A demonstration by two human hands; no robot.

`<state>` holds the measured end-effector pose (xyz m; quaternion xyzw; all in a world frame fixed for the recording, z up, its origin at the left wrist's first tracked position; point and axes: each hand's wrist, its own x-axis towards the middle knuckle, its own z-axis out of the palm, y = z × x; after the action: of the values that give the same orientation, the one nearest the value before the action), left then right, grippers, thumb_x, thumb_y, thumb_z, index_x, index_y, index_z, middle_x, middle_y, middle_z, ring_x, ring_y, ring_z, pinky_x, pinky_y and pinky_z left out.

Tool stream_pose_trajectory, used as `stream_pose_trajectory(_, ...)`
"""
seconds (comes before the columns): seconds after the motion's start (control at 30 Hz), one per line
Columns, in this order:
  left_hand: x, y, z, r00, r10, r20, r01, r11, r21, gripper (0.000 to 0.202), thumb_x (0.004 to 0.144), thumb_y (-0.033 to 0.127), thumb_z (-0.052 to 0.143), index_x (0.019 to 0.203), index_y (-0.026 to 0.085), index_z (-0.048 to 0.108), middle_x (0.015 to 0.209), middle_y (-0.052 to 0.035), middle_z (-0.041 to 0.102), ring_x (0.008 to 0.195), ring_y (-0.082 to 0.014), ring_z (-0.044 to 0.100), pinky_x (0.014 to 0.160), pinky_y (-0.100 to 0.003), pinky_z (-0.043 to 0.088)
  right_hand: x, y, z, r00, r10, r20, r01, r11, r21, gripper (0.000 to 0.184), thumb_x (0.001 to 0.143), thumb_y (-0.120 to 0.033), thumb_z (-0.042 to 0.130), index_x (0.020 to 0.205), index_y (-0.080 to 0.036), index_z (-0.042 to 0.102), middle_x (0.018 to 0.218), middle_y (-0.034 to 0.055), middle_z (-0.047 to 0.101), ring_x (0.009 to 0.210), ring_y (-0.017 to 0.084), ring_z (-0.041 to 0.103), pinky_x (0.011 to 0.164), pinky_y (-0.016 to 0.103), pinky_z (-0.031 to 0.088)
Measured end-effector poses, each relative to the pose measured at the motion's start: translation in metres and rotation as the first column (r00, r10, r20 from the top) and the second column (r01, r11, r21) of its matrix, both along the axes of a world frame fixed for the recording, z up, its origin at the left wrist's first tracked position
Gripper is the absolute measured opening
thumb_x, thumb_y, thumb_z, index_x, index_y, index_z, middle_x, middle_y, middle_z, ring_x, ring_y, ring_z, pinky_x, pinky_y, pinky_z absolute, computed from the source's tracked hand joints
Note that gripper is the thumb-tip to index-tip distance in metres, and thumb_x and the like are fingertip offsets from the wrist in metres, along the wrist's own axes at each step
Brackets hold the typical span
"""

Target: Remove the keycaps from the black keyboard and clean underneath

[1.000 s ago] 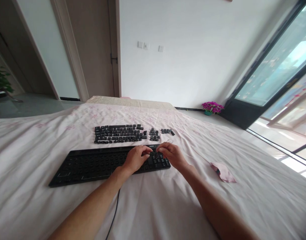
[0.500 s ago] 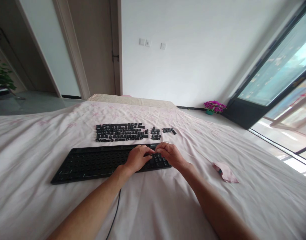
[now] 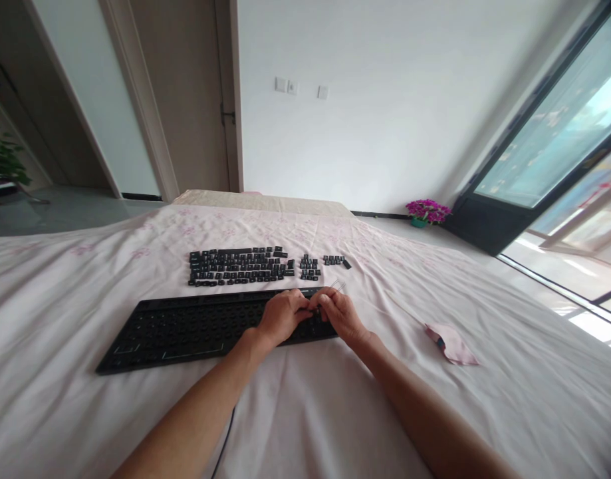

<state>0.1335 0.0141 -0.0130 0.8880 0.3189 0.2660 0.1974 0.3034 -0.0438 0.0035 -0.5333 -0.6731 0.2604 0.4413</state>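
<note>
White wall (image 3: 385, 120) at 12, floral cloth (image 3: 305, 412) under everything; clock centred on the hands. Keyboard (image 3: 195, 327) lies on the cloth, body running out to 9, cable (image 3: 225, 436) off toward 7. Left hand (image 3: 285, 318) and right hand (image 3: 338, 313) meet over its right end, one from each side, likely for control at a single spot. Fingers bunched, tips touching or nearly; can't tell what, if anything, is pinched. Thin wire piece (image 3: 339, 286) pokes out just beyond the right hand at 1; grip on it not readable. Loose keycaps (image 3: 240, 266) sit past the far edge: main block at 10-11, small cluster (image 3: 309, 273) at 12, another group (image 3: 334, 260) at 1. Rows mirror a keyboard layout, presumably so slots are traceable. Edges: keycaps near the far edge, little slack; forearms cover the near side. Widest room toward 3, up to the pink rag (image 3: 457, 346).
</note>
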Motion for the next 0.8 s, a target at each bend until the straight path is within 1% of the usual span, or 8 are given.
stream_pose_trajectory(0.13, 0.002, 0.000, -0.002, 0.999, -0.011, 0.037, 0.011, 1.000, 0.001, 0.017, 0.086, 0.035, 0.062, 0.078, 0.022, 0.068, 0.079, 0.0001, 0.064, 0.079, -0.0164, 0.060, 0.069, -0.025, 0.040, -0.008, 0.000, -0.008, 0.998, -0.040, -0.048, 0.045, 0.995, 0.091, 0.041, 0.098, -0.047, 0.038, 0.076, -0.019, 0.059, 0.069, 0.0006, 0.059, 0.056, 0.011, 0.051, 0.059, 0.024, 0.043)
stream_pose_trajectory(0.33, 0.003, -0.007, 0.002, 0.995, -0.014, 0.102, 0.013, 1.000, 0.009, 0.033, 0.092, 0.043, 0.052, 0.074, 0.020, 0.065, 0.076, -0.0006, 0.062, 0.074, -0.0152, 0.056, 0.067, -0.026, 0.039, -0.015, -0.010, -0.012, 0.990, -0.069, -0.125, 0.100, 0.959, 0.265, 0.040, 0.099, -0.041, 0.036, 0.073, -0.020, 0.057, 0.072, 0.0032, 0.058, 0.067, 0.015, 0.055, 0.067, 0.028, 0.046)
stream_pose_trajectory(0.43, 0.003, -0.010, 0.005, 0.989, -0.034, 0.141, 0.032, 0.999, 0.015, 0.035, 0.093, 0.043, 0.050, 0.072, 0.019, 0.065, 0.075, -0.0007, 0.062, 0.073, -0.0145, 0.055, 0.066, -0.026, 0.038, -0.017, -0.014, -0.012, 0.990, -0.054, -0.133, 0.092, 0.949, 0.301, 0.038, 0.099, -0.039, 0.037, 0.072, -0.020, 0.057, 0.070, 0.0027, 0.057, 0.064, 0.014, 0.053, 0.065, 0.029, 0.045)
stream_pose_trajectory(0.53, 0.002, -0.010, 0.006, 0.980, -0.064, 0.189, 0.067, 0.998, -0.012, 0.034, 0.094, 0.041, 0.048, 0.075, 0.019, 0.066, 0.075, -0.0004, 0.061, 0.071, -0.0136, 0.055, 0.066, -0.025, 0.039, -0.019, -0.014, -0.011, 0.987, -0.045, -0.155, 0.096, 0.936, 0.339, 0.037, 0.099, -0.038, 0.038, 0.072, -0.020, 0.056, 0.068, 0.0018, 0.056, 0.060, 0.014, 0.051, 0.061, 0.029, 0.043)
stream_pose_trajectory(0.6, 0.001, -0.009, 0.005, 0.973, -0.057, 0.222, 0.068, 0.997, -0.045, 0.031, 0.093, 0.040, 0.051, 0.077, 0.019, 0.067, 0.075, -0.0003, 0.061, 0.072, -0.0137, 0.056, 0.066, -0.025, 0.041, -0.020, -0.013, -0.011, 0.985, -0.058, -0.164, 0.111, 0.935, 0.338, 0.037, 0.099, -0.038, 0.038, 0.072, -0.020, 0.056, 0.068, 0.0015, 0.055, 0.059, 0.013, 0.050, 0.061, 0.029, 0.043)
stream_pose_trajectory(0.67, 0.001, -0.006, 0.002, 0.967, -0.041, 0.251, 0.065, 0.994, -0.089, 0.023, 0.090, 0.037, 0.057, 0.081, 0.020, 0.069, 0.080, -0.0006, 0.063, 0.076, -0.0145, 0.058, 0.069, -0.025, 0.043, -0.020, -0.011, -0.010, 0.981, -0.097, -0.167, 0.143, 0.944, 0.297, 0.038, 0.099, -0.039, 0.038, 0.073, -0.020, 0.058, 0.066, 0.0010, 0.054, 0.057, 0.013, 0.049, 0.060, 0.028, 0.042)
stream_pose_trajectory(0.73, 0.001, -0.002, 0.000, 0.962, -0.024, 0.274, 0.066, 0.987, -0.144, 0.013, 0.086, 0.030, 0.062, 0.088, 0.022, 0.071, 0.086, -0.0010, 0.064, 0.078, -0.0147, 0.060, 0.071, -0.026, 0.045, -0.020, -0.009, -0.010, 0.969, -0.149, -0.196, 0.195, 0.950, 0.244, 0.038, 0.099, -0.040, 0.038, 0.076, -0.019, 0.060, 0.064, 0.0000, 0.053, 0.053, 0.011, 0.047, 0.056, 0.027, 0.040)
stream_pose_trajectory(0.8, 0.000, 0.000, 0.000, 0.956, -0.002, 0.292, 0.060, 0.980, -0.189, 0.012, 0.083, 0.023, 0.064, 0.093, 0.022, 0.072, 0.091, -0.0016, 0.064, 0.077, -0.0144, 0.060, 0.072, -0.026, 0.047, -0.019, -0.008, -0.010, 0.946, -0.182, -0.268, 0.245, 0.944, 0.223, 0.037, 0.098, -0.041, 0.039, 0.077, -0.019, 0.059, 0.065, -0.0003, 0.055, 0.050, 0.010, 0.045, 0.053, 0.026, 0.039)
